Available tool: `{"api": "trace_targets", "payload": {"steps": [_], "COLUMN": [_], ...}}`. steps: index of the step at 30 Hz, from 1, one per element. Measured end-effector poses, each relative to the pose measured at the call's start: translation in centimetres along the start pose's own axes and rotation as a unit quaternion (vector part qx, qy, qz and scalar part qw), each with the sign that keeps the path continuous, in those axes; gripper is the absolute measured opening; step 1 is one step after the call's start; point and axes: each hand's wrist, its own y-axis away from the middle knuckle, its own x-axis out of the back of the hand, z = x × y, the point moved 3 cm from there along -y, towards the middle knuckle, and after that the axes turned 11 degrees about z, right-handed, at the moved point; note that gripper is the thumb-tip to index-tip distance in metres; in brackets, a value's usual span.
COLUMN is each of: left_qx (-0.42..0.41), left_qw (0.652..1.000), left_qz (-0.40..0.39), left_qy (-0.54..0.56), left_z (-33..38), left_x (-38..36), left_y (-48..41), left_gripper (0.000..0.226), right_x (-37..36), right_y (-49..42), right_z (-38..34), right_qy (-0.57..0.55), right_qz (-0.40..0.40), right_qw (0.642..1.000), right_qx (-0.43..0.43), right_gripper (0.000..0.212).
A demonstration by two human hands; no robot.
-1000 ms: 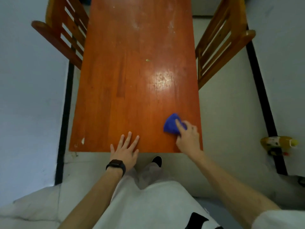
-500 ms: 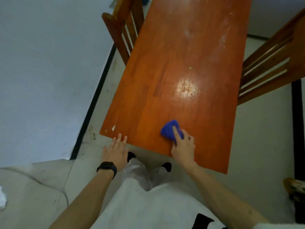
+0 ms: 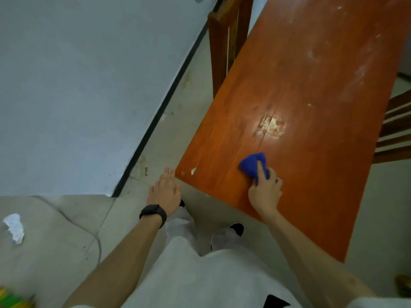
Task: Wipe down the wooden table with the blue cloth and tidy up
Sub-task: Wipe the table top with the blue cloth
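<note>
The right hand [image 3: 264, 191] is closed narrow on a small bunched blue cloth [image 3: 251, 163]. Its index finger lies along the top and the other fingers curl at the near edge, pressing it onto the long reddish-brown wooden table [image 3: 300, 85]. The cloth sits near the table's near end, at about 7 o'clock from a glossy patch of reflected light [image 3: 270, 126].

The left hand [image 3: 164, 192] is flat, fingers straight and together, holding nothing. It is at roughly 9 o'clock from the cloth, fingertips just beside the table's near left corner; I cannot tell whether they touch it. A black wristwatch [image 3: 153, 213] circles that wrist.

Pale white smears [image 3: 360, 72] mark the tabletop at 2 o'clock from the cloth. A slatted wooden chair [image 3: 224, 41] stands against the table's left side near 12 o'clock, and a second slatted chair [image 3: 393, 130] at 3 o'clock. A crumpled white paper [image 3: 14, 227] lies on the floor at 9 o'clock from the left hand.
</note>
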Motion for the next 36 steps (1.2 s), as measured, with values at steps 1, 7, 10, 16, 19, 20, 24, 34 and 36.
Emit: {"api": "trace_targets", "payload": {"steps": [1,7,10,16,19,20,24,34,36], "left_qx": [0.009,0.125,0.167,0.174,0.197,0.2,0.12,-0.312,-0.295], "left_qw": [0.999,0.946,0.909,0.875,0.874,0.875,0.931,0.935,0.934], "left_qz": [-0.014,-0.094,-0.145,-0.181,-0.19,-0.201,-0.157,-0.111,-0.134], "left_qy": [0.028,0.283,0.352,0.414,0.403,0.392,0.307,-0.127,-0.149], "left_z": [-0.5,-2.3,-3.3,-4.0,-5.0,-5.0,-5.0,1.1,1.8], "left_x": [0.1,1.3,1.9,2.4,1.7,1.5,2.0,-0.4,-1.0], "left_y": [-0.5,-2.8,-4.1,-5.8,-6.7,-6.7,-6.5,-4.9,-4.3], "left_gripper": [0.056,0.045,0.044,0.04,0.03,0.034,0.046,0.068,0.07], "right_x": [-1.4,-3.8,-2.1,-4.4,-5.9,-6.2,-3.9,-2.7,-2.5], "right_y": [2.4,5.0,-1.0,1.7,7.6,8.5,6.1,8.5,8.8], "right_z": [-2.2,-11.3,-13.0,-18.6,-18.3,-17.4,-13.8,-5.6,-4.2], "right_qy": [-0.005,-0.181,-0.227,-0.008,0.038,0.052,-0.051,-0.014,-0.083], "right_qz": [-0.033,-0.279,-0.076,-0.119,-0.207,-0.269,-0.308,-0.158,-0.227], "right_qw": [0.997,0.922,0.968,0.982,0.939,0.919,0.936,0.987,0.969], "right_qx": [0.063,0.197,0.074,0.148,0.27,0.282,0.164,0.033,0.043], "right_gripper": [0.069,0.061,0.059,0.063,0.06,0.059,0.063,0.053,0.05]}}
